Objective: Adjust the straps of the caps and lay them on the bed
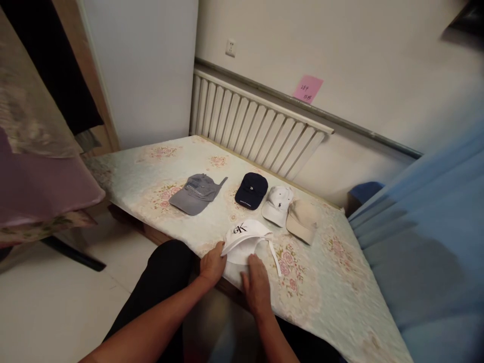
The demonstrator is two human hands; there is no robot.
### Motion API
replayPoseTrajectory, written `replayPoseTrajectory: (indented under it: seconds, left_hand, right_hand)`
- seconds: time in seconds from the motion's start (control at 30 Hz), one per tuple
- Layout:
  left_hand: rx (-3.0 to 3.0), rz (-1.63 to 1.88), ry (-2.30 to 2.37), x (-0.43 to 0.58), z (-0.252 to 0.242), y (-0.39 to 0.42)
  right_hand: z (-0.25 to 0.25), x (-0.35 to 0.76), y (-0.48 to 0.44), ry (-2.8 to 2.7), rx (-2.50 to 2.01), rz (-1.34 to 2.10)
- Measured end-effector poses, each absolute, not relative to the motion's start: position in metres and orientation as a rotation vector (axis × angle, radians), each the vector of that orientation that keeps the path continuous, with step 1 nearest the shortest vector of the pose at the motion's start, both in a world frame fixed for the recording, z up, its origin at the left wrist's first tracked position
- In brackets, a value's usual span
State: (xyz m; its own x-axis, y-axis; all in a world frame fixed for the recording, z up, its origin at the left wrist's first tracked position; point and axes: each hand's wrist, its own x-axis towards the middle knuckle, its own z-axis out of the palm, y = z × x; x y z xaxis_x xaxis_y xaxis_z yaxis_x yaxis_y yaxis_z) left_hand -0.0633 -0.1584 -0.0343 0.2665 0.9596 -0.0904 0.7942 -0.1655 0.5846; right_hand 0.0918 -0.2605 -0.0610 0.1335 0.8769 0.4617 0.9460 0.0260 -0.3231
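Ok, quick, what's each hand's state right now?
Left hand: closed, holding the white CK cap by its edge.
Right hand: fingertips at the cap's near edge; whether it grips cannot be told.

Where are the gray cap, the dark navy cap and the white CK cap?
Gray cap [200, 189]: head view, front of its crown.
Dark navy cap [251, 190]: head view, front of its crown.
White CK cap [251, 229]: head view, crown beside the letters.

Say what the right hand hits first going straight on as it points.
The white CK cap, likely: the right hand is at its near edge, though exact contact is unclear.
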Motion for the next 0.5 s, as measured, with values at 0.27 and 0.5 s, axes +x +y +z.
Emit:
replayPoseTrajectory:
  seconds: [0.27,0.5]
  left_hand:
    - [1.979,0.396,1.594,-0.063,-0.033,-0.159]
    - [1.984,0.403,1.579,-0.064,-0.031,-0.159]
  right_hand:
    - [-0.048,0.107,-0.241,-1.154,-2.093,0.080]
    - [-0.050,0.105,-0.215,-1.189,-2.160,0.118]
